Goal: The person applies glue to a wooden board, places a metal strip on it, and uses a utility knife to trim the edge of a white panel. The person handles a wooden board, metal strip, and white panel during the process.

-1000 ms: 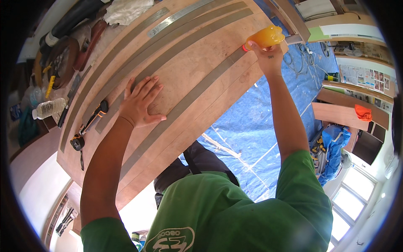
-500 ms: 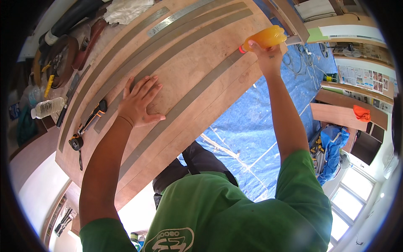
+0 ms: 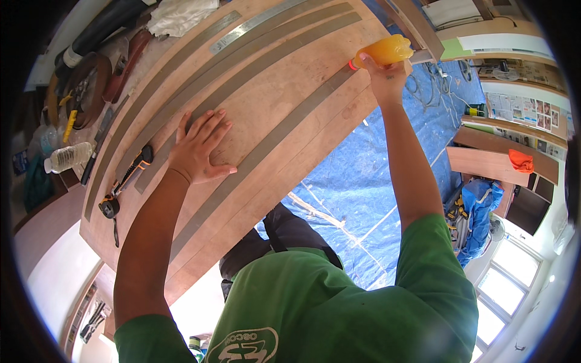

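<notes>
My left hand [image 3: 201, 146] lies flat with fingers spread on a wide wooden board [image 3: 266, 91], its thumb beside a long grey-brown strip [image 3: 284, 133]. At the board's far right, my right hand [image 3: 387, 81] is wrapped round a clear plastic bottle of yellow-orange liquid [image 3: 386, 48]. The bottle is tilted, its red tip pointing down-left at the far end of that strip; whether the tip touches, I cannot tell. Several similar strips [image 3: 242, 75] lie along the board's far side, with a metal ruler [image 3: 254, 27] among them.
Left of my left hand lie an orange-and-black utility knife [image 3: 142, 158] and a tape measure [image 3: 109, 207]. Past the board's left edge are a clear bottle [image 3: 68, 158] and a white cloth [image 3: 181, 15]. A blue tarp [image 3: 363, 199] covers the floor to the right, with cables [image 3: 426, 91] on it.
The bottle in my right hand has shifted slightly, its red tip a little farther up and right. My left hand stays flat on the board.
</notes>
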